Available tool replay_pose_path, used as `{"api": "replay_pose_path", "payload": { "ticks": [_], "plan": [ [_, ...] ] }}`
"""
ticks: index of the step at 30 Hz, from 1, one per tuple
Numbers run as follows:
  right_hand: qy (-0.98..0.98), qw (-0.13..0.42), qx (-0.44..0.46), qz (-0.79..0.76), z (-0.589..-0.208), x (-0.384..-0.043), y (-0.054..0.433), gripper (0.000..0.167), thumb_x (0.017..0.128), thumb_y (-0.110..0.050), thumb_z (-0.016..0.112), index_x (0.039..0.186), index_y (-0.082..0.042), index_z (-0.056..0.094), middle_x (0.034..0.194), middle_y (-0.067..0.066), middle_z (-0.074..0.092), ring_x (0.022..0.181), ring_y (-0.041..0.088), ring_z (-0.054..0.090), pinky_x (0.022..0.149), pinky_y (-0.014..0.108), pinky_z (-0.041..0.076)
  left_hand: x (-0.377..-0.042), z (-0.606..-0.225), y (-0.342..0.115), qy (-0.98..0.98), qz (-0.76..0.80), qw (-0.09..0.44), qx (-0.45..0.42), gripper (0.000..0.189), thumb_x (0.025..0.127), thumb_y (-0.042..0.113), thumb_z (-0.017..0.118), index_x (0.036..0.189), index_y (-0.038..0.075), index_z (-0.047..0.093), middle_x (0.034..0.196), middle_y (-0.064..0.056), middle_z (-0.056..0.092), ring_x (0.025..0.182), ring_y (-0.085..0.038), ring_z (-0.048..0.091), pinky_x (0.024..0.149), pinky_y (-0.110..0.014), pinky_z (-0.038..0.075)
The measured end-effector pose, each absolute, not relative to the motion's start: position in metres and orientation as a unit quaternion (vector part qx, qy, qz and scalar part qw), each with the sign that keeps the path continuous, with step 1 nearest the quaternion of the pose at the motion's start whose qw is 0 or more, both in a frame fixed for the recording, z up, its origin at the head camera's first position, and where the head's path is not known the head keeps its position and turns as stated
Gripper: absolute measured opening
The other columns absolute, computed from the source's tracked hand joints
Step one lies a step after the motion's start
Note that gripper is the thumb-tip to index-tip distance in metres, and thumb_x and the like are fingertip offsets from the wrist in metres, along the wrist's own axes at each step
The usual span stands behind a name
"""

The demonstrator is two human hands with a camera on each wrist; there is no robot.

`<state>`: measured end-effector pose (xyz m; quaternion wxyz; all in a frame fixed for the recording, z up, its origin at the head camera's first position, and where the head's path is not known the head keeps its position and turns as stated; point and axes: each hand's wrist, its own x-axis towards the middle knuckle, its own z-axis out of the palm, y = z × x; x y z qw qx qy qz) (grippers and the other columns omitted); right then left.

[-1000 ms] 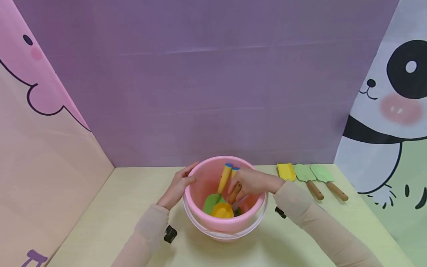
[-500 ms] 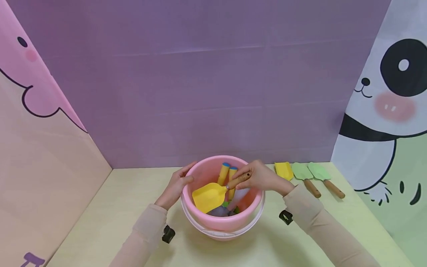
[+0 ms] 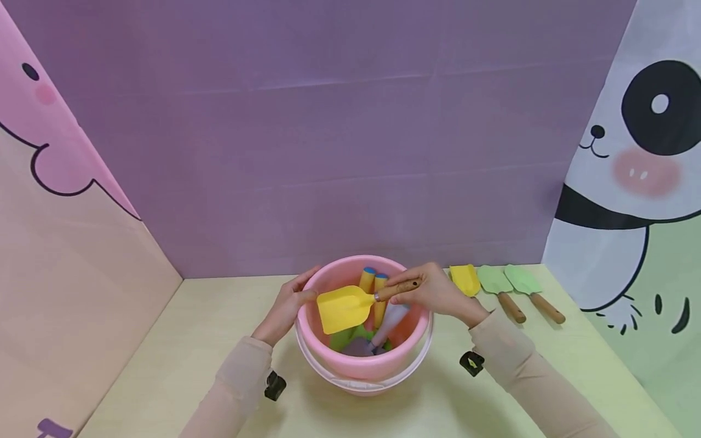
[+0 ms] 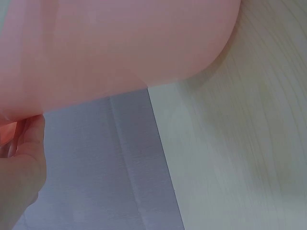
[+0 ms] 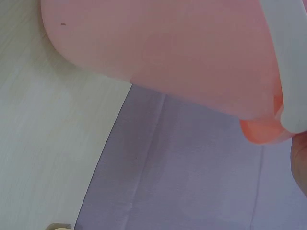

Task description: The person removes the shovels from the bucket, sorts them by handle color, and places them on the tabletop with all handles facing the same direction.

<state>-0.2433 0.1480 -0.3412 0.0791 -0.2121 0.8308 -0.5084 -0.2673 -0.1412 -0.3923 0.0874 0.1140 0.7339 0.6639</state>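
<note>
A pink bucket point(image 3: 364, 367) stands on the table with its white carrying handle point(image 3: 367, 385) hanging down at the front. My left hand point(image 3: 282, 310) grips the left side of its rim, and the left wrist view shows that hand point(image 4: 24, 163) beside the bucket wall. Over the bucket's mouth, my right hand point(image 3: 440, 293) pinches the wooden grip of a yellow toy shovel point(image 3: 344, 309), its blade pointing left. Inside the bucket lie two yellow handles with blue ends point(image 3: 367, 277), a pale purple tool point(image 3: 390, 322) and green pieces, partly hidden by the shovel.
At the back right of the table point(image 3: 219, 340) a yellow shovel point(image 3: 464, 280) and two light green shovels point(image 3: 495, 280) with wooden handles lie side by side. Behind stands a purple backdrop point(image 3: 306, 152), with cartoon-printed panels left and right.
My right hand has lifted the yellow shovel up from among the tools in the bucket and turned its blade leftward. My left hand stays on the rim.
</note>
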Motion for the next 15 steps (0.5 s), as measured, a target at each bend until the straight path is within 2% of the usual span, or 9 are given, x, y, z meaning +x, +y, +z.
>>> {"api": "replay_pose_path", "payload": {
  "ticks": [5, 10, 15],
  "plan": [
    [0.836, 0.049, -0.204, -0.506, -0.339, -0.243, 0.154, 0.029, 0.076, -0.02, 0.073, 0.103, -0.009, 0.071, 0.092, 0.003, 0.072, 0.089, 0.013, 0.067, 0.076, 0.022, 0.053, -0.267, -0.393, -0.142, 0.734, 0.665, 0.082, 0.11, 0.056, 0.085, 0.004, 0.044, 0.14, 0.01, 0.037, 0.14, -0.013, 0.041, 0.108, -0.02, 0.052, 0.08, -0.019, 0.05],
    [0.805, 0.042, -0.176, -0.565, -0.337, -0.247, 0.162, 0.039, 0.075, -0.022, 0.074, 0.109, -0.004, 0.067, 0.097, 0.005, 0.071, 0.096, 0.015, 0.065, 0.086, 0.025, 0.05, -0.268, -0.392, -0.141, 0.738, 0.661, 0.08, 0.11, 0.056, 0.085, 0.006, 0.045, 0.14, 0.011, 0.039, 0.14, -0.011, 0.042, 0.119, -0.023, 0.048, 0.09, -0.027, 0.048],
    [0.814, -0.021, -0.112, -0.57, -0.335, -0.249, 0.17, 0.048, 0.069, -0.032, 0.078, 0.108, -0.006, 0.068, 0.098, 0.004, 0.071, 0.093, 0.01, 0.066, 0.082, 0.023, 0.051, -0.267, -0.392, -0.141, 0.741, 0.656, 0.085, 0.112, 0.056, 0.085, 0.006, 0.044, 0.14, 0.013, 0.038, 0.142, -0.008, 0.04, 0.123, -0.026, 0.046, 0.092, -0.03, 0.047]
  ]
}}
